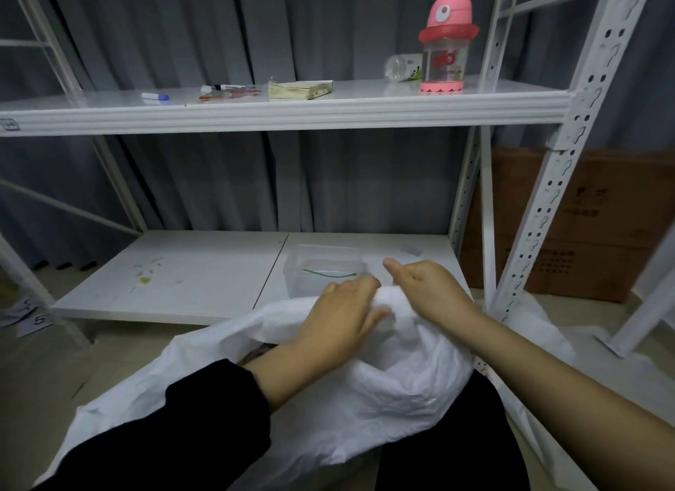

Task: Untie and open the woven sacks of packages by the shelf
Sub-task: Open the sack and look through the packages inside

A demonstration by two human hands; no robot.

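A white woven sack (pixel 365 410) lies in front of me on the floor, its bunched neck raised toward the low shelf. My left hand (pixel 343 319) presses and grips the gathered neck from the left. Pinching the same bunch from the right is my right hand (pixel 427 289), thumb sticking out. A dark gap in the sack shows under my left wrist. Any tie on the neck is hidden by my fingers. A second white sack (pixel 548 333) lies at the right by the shelf post.
The white metal shelf (pixel 285 112) stands right ahead. Its low board holds a clear plastic box (pixel 321 267) with a green wire in it. The upper board carries pens, a paper stack, a pink bottle (pixel 443 41). Cardboard boxes (pixel 591 227) stand behind, right.
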